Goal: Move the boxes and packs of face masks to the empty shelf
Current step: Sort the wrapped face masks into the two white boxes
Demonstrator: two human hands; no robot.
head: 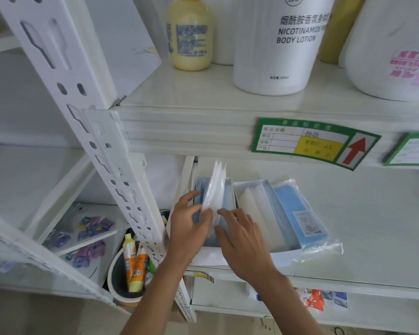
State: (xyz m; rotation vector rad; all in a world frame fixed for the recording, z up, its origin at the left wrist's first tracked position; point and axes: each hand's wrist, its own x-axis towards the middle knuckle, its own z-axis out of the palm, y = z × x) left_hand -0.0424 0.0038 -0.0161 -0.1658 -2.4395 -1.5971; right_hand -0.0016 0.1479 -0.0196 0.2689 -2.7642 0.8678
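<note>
Our left hand (pixel 188 224) and right hand (pixel 242 234) pinch a clear pack of masks (pixel 214 189) standing upright in the left open box (pixel 211 253) on the lower shelf (pixel 373 226). Just beside it sits a second box (pixel 254 213), then a blue mask pack (pixel 300 213) lying flat.

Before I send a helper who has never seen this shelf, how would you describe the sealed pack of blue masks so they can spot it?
Find the green price label with the red arrow on the shelf edge; look at the shelf below it. Two open white boxes sit there, and the sealed pack of blue masks lies at their right. It alone is a flat clear bag, not a box.
</note>
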